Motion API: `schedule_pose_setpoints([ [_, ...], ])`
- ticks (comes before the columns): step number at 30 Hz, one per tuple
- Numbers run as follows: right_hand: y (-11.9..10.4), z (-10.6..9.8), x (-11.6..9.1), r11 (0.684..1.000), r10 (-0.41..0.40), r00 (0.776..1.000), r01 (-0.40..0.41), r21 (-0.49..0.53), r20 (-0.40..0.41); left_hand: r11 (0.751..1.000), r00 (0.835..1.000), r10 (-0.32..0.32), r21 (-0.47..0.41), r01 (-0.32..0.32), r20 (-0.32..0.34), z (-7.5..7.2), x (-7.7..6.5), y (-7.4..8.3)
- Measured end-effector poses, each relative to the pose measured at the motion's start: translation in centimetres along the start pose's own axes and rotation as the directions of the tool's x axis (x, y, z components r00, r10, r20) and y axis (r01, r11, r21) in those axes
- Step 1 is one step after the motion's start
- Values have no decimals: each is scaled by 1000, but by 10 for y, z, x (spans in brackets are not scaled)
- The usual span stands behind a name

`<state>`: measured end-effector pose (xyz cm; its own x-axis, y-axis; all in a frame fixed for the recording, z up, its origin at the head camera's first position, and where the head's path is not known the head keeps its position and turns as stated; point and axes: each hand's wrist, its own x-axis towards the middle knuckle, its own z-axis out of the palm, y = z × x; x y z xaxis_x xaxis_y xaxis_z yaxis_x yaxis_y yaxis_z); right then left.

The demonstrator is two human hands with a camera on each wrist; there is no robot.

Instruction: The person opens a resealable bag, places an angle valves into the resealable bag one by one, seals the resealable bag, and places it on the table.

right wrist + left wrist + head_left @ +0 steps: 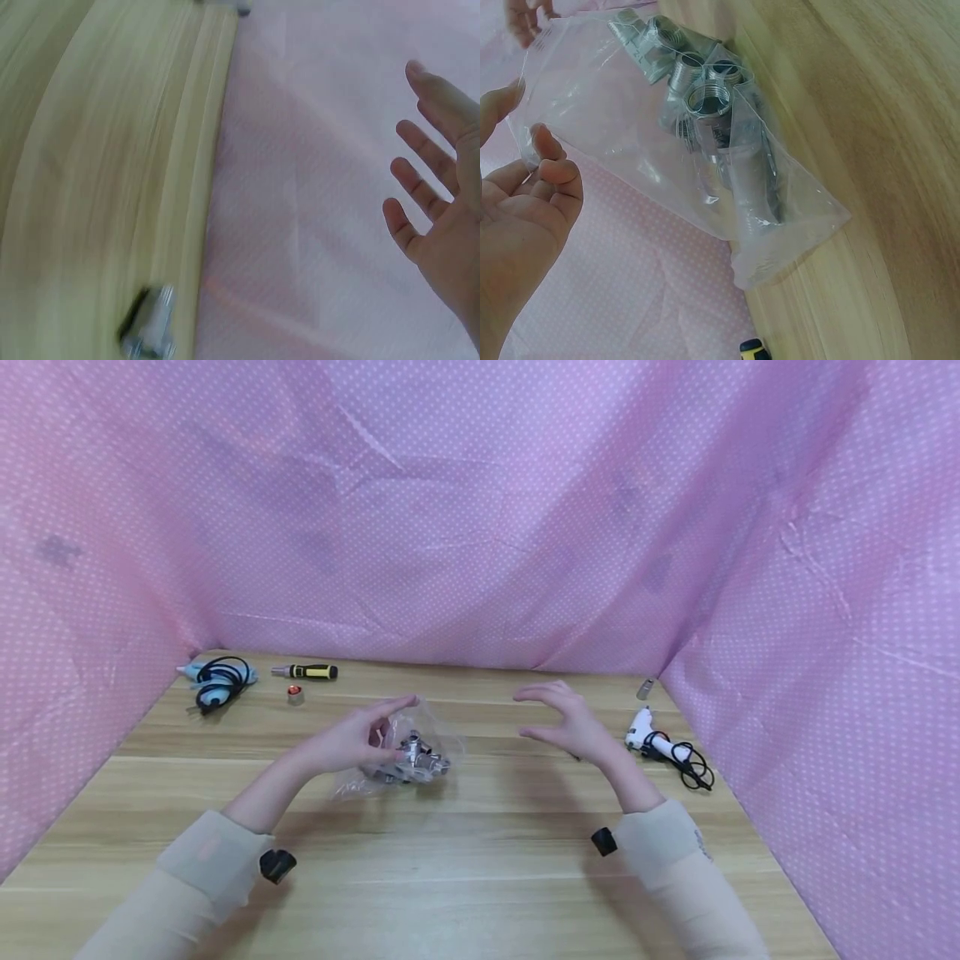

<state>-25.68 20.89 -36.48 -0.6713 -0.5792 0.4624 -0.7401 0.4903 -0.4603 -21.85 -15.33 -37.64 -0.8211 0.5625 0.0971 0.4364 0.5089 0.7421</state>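
My left hand (352, 742) pinches the edge of a clear plastic bag (630, 161) between fingers and thumb, above the wooden table. Inside the bag, shiny threaded metal pipe fittings (709, 101) are bunched together; the head view shows these fittings (415, 758) just right of the fingers. My right hand (566, 722) hovers to the right of the bag, apart from it, fingers spread and holding nothing. In the right wrist view the same hand (450, 195) is also bare, with a blurred small metal piece (150, 322) lying on the table beyond.
At the back left lie a blue glue gun (217, 693) with a coiled black cord, a yellow-and-black screwdriver (311, 672) and a small round metal piece (296, 696). A white glue gun (643, 727) and a small metal cylinder (645, 689) are at right. Pink dotted cloth (450, 568) walls the table.
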Motion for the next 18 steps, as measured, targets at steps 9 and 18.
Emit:
schedule_pose_setpoints([
  [9, 39, -22, -35, 995, 99, 994, -98, -32, 38, 1000, 1000, 2, -13, -2, 6, -2, -1, 1],
  [18, 83, -23, -65, 980, 189, 978, -181, -87, 89, 1000, 1000, 4, 3, -4, 3, -1, -1, 0],
])
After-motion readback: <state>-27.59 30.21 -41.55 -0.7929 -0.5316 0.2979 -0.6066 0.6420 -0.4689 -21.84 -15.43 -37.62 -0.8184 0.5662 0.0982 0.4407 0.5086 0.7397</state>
